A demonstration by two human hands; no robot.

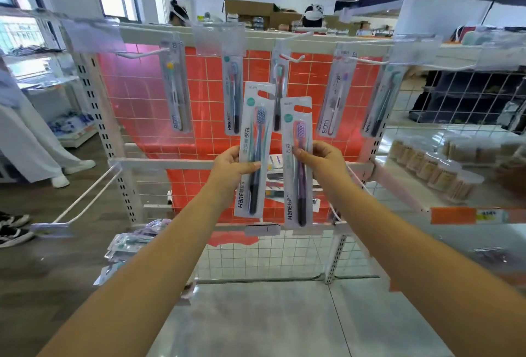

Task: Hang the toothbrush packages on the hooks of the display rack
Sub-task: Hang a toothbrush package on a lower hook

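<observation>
Head view shows 2 toothbrush packages held upright before the display rack: left hand pinches the blue toothbrush package mid-card, right hand pinches the purple toothbrush package, leaving top slots free for hooks.

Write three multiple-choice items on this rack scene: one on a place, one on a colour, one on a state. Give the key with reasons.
1. Where is the package in the left hand?
A. beside the right hand's package
B. on a top hook
C. on the floor

2. What colour are the bristles in the right package?
A. yellow
B. purple
C. green

3. How is the right hand?
A. open, idle
B. pressing the rack
C. pinching its package

Key: 1 A, the left package stands upright just left of the other, before the red panel. 2 B, the brush head shows purple. 3 C, thumb and fingers clamp the card's middle.
</observation>
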